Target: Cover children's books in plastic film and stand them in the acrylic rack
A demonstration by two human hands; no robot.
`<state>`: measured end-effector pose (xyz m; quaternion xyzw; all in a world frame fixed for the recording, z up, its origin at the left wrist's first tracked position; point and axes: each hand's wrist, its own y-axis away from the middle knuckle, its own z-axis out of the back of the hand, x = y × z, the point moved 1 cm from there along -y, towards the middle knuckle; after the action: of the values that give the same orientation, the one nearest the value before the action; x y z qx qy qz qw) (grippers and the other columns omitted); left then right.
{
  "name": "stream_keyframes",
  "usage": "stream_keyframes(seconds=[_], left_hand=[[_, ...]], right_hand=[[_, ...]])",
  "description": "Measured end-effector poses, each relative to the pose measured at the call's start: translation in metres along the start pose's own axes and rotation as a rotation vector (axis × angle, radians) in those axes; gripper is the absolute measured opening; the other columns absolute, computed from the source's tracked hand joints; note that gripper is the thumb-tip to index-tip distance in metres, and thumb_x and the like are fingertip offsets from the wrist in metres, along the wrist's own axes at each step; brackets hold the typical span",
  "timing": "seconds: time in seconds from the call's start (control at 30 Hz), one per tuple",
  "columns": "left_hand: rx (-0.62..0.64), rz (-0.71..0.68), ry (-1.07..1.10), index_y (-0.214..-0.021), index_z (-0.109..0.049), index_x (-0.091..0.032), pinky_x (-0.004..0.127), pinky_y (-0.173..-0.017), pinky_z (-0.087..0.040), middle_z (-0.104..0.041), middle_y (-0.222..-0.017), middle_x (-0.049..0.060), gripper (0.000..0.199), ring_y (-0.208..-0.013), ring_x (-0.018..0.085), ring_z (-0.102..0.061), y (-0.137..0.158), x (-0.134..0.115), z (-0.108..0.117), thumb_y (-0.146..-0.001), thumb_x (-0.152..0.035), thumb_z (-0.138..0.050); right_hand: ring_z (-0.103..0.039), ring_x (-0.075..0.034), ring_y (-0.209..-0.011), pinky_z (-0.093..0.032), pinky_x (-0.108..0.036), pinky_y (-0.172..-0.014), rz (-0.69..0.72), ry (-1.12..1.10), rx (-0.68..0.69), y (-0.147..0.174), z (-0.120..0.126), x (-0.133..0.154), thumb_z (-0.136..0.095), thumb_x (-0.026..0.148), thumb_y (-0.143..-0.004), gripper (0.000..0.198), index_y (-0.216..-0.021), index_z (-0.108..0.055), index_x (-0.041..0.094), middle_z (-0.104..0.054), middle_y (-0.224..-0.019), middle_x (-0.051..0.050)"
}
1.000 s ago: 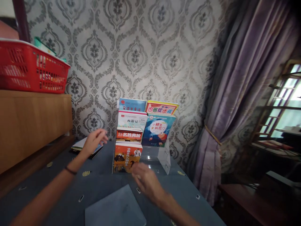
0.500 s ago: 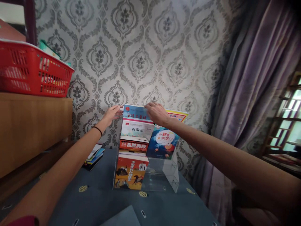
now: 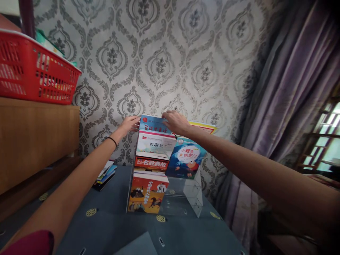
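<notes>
A blue book (image 3: 152, 124) with a red round mark stands in the top tier of a clear tiered display stand (image 3: 193, 193). My right hand (image 3: 175, 122) has its fingers curled over that book's top edge, towards its right corner. At the book's left edge is my left hand (image 3: 129, 125), fingers stretched out and slightly apart, their tips against the side. Below stand a white book (image 3: 155, 143), a red book (image 3: 151, 163) and an orange book (image 3: 148, 194). A dark blue picture book (image 3: 186, 159) leans on the right, before a yellow-edged book (image 3: 207, 126), partly hidden by my right arm.
A small pile of books (image 3: 106, 175) lies left of the stand on the dark blue tablecloth (image 3: 186, 233). A grey-blue flat piece (image 3: 138, 246) is at the near edge. The red basket (image 3: 53, 76) sits on a wooden cabinet (image 3: 39, 141). Curtains (image 3: 278, 117) hang at right.
The view has shifted slightly. Both hands stay at the blue book, and the right hand's fingers have moved a little along its top edge.
</notes>
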<state>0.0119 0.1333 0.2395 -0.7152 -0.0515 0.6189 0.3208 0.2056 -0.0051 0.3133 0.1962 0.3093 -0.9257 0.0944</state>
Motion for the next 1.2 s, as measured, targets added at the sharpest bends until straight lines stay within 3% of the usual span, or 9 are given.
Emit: stream_keyframes(seconds=[0.53,0.77,0.97,1.2], left_hand=[[0.021,0.034,0.222,-0.086,-0.066,-0.02,0.025,-0.059,-0.051,-0.07,-0.076,0.001,0.055,-0.063,0.014,-0.064,-0.015,0.025,-0.008,-0.063,-0.068,-0.081],[0.005,0.058,0.202,-0.082,-0.066,-0.02,0.023,-0.056,-0.048,-0.067,-0.07,0.0,0.053,-0.058,0.012,-0.061,-0.023,0.031,-0.006,-0.059,-0.063,-0.086],[0.008,0.05,0.208,-0.084,-0.069,-0.021,0.025,-0.058,-0.049,-0.071,-0.072,0.001,0.049,-0.061,0.015,-0.064,-0.025,0.032,-0.007,-0.06,-0.06,-0.087],[0.053,0.057,0.176,-0.082,-0.071,-0.018,0.024,-0.058,-0.049,-0.072,-0.071,0.002,0.042,-0.058,0.013,-0.063,-0.027,0.027,-0.005,-0.062,-0.05,-0.089]], right_hand=[[-0.067,-0.028,-0.109,-0.049,-0.035,-0.084,-0.002,-0.079,-0.013,0.002,-0.003,0.002,-0.043,0.014,-0.095,0.042,-0.129,-0.067,0.021,-0.072,-0.123,-0.011],[-0.068,-0.026,-0.108,-0.048,-0.032,-0.083,0.0,-0.129,-0.043,0.0,-0.005,-0.001,-0.043,0.01,-0.094,0.043,-0.129,-0.066,0.02,-0.072,-0.125,-0.01],[-0.069,-0.026,-0.102,-0.048,-0.031,-0.08,-0.026,-0.146,-0.011,-0.007,-0.005,-0.002,-0.046,0.012,-0.094,0.04,-0.128,-0.065,0.019,-0.075,-0.114,-0.012],[-0.065,-0.027,-0.113,-0.049,-0.034,-0.09,0.033,-0.185,0.035,-0.023,-0.007,0.008,-0.048,0.008,-0.091,0.045,-0.133,-0.062,0.017,-0.07,-0.127,-0.012]])
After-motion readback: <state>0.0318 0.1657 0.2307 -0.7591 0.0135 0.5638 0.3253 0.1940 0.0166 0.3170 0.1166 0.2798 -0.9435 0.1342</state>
